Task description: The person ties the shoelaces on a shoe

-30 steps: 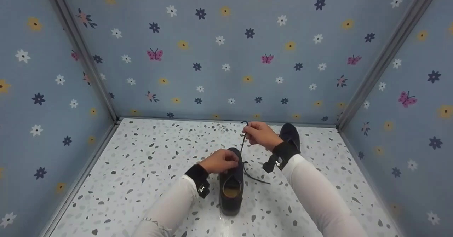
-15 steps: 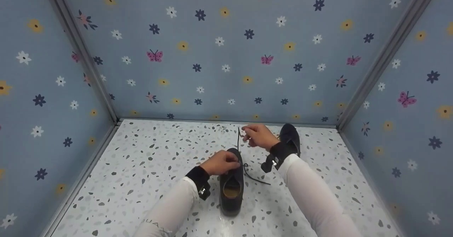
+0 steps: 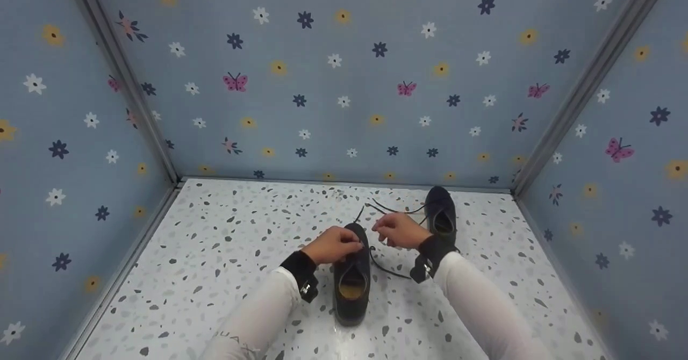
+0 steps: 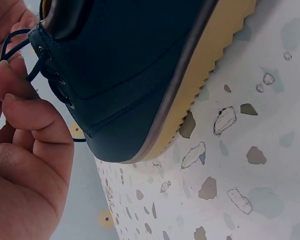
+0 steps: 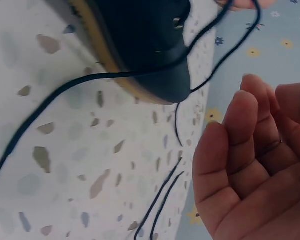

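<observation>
A dark blue lace-up shoe [image 3: 352, 309] with a ridged tan sole stands on the floor, toe toward the back wall. Over its front part my left hand [image 3: 332, 246] pinches the shoelace [image 4: 37, 67] near the top eyelets, between thumb and fingertips. One free lace end [image 5: 100, 76] curves across the floor to the shoe's right; the other lies beyond the toe. My right hand [image 3: 402, 232] hovers right of the toe, its fingers loosely bent and holding nothing in the right wrist view.
A second dark shoe [image 3: 439, 201] stands by the back wall at the right, partly behind my right wrist, its laces [image 3: 400, 211] stretching left over the speckled floor [image 3: 242, 274]. Flower-patterned panels [image 3: 344, 80] enclose the back and both sides.
My right hand has let go of the lace end beyond the toe and drawn back toward me, uncovering more of the second shoe. The left hand stays in place.
</observation>
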`<state>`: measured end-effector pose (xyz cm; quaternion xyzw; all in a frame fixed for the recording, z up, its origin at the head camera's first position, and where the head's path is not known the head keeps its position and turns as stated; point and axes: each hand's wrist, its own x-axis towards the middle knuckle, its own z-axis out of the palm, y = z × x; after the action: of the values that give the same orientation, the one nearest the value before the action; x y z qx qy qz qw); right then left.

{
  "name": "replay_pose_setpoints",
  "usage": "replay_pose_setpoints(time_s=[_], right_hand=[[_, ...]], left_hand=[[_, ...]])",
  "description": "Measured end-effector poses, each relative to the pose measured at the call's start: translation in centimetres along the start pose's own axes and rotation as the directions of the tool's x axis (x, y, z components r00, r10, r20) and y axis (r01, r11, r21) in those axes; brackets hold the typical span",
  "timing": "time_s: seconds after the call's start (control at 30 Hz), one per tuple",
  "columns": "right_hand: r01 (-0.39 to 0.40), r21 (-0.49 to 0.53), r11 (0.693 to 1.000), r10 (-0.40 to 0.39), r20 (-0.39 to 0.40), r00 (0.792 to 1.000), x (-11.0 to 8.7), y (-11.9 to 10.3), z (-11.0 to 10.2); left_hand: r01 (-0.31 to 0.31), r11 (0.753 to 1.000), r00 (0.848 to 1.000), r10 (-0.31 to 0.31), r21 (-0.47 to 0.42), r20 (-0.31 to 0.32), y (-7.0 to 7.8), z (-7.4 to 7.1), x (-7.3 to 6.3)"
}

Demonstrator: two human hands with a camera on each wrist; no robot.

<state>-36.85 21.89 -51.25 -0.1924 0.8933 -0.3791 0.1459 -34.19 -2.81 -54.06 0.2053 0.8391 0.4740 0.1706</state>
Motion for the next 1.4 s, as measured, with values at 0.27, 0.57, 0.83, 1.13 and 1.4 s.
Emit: replay_pose_setpoints(time_s=[0.27, 0.57, 0.83, 1.13, 1.4], right_hand=[[0.05, -0.03, 0.998, -0.046, 0.112, 0.993, -1.0, 0.9, 1.4], [0.1, -0.149, 0.984, -0.089, 0.078, 0.993, -1.2, 1.6, 2.9], [0.102, -0.259, 0.96, -0.103, 0.01, 0.995, -1.8, 2.7, 2.4], [0.091, -0.348, 0.933, -0.113, -0.042, 0.993, -3.6, 3.7, 0.1], [0.064, -0.367, 0.928, -0.095, -0.067, 0.993, -4.2, 4.6, -1.5]], left_hand=[[0.011, 1.0, 1.0, -0.011, 0.001, -0.007, 0.1, 0.0, 0.0], [0.016, 1.0, 0.999, -0.016, 0.009, -0.028, -0.1, 0.4, 0.3], [-0.002, 1.0, 0.999, 0.001, -0.017, -0.049, 0.2, 0.8, 0.4], [-0.017, 1.0, 0.998, 0.017, 0.009, -0.061, 0.3, 0.9, 0.4], [-0.036, 0.999, 0.992, 0.038, 0.016, -0.121, 0.2, 1.2, 0.7]])
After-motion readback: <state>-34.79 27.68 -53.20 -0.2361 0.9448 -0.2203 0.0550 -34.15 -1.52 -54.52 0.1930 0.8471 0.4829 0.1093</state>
